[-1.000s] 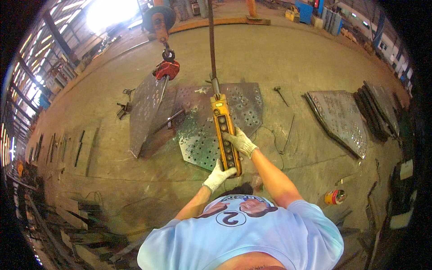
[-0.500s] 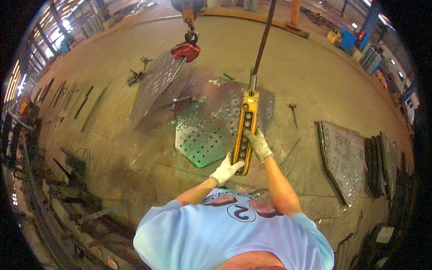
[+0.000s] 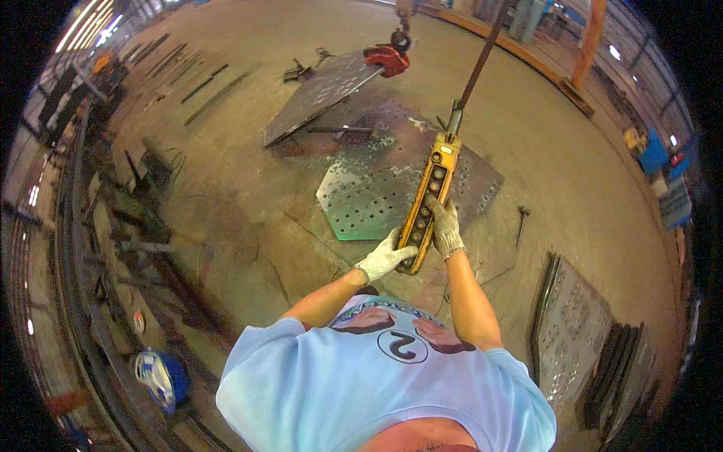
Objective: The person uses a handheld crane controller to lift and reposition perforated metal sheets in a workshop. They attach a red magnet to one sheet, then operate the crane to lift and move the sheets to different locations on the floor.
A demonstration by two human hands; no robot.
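Note:
Between my hands is a long yellow crane pendant control (image 3: 426, 213) with a column of round dark buttons, hanging from a cable. My left hand (image 3: 382, 256), in a whitish work glove, grips its lower end, thumb over the front. Higher up, my gloved right hand (image 3: 444, 226) is wrapped round its right side, thumb by the buttons. Beyond, a red lifting clamp (image 3: 387, 60) on a crane hook (image 3: 401, 39) bites the upper corner of a tilted perforated steel plate (image 3: 320, 92). Another plate full of holes (image 3: 369, 197) lies flat on the floor under the pendant.
Stacked steel plates (image 3: 568, 331) stand at the right, and a bolt-like rod (image 3: 521, 226) lies nearby. Steel beams and scrap line the left, with a blue hard hat (image 3: 167, 380) among them. An orange post (image 3: 587, 53) rises at the far right.
The view has swung left, so the floor things sit further right in it. The tilted plate hangs lower and flatter over the floor plate. Both hands keep their hold on the pendant.

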